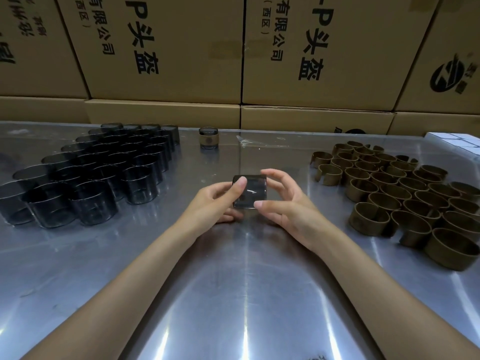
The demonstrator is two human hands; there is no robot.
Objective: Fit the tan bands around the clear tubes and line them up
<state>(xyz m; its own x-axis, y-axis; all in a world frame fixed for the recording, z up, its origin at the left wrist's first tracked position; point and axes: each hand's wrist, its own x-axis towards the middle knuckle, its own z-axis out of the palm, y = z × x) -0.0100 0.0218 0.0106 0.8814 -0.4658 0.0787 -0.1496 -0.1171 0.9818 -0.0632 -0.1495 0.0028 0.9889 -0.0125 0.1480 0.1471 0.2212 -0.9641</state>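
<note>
Head view: both hands, left (217,201) and right (284,203), curl fingers round one bare tube (250,191) mid-table; no band on it, seemingly. One banded tube (208,137) stands far back. Bare tubes (104,167) left, loose bands (405,196) right: barely begun.

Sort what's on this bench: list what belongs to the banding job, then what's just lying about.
Belongs to the job:
- clear tube held in left hand and right hand
- bare tubes, grouped at left
- tan bands, heaped at right
- finished banded tube, standing at the back

Just lying about:
- cardboard boxes behind the table
- plastic scrap
- white boxes, far right
</note>
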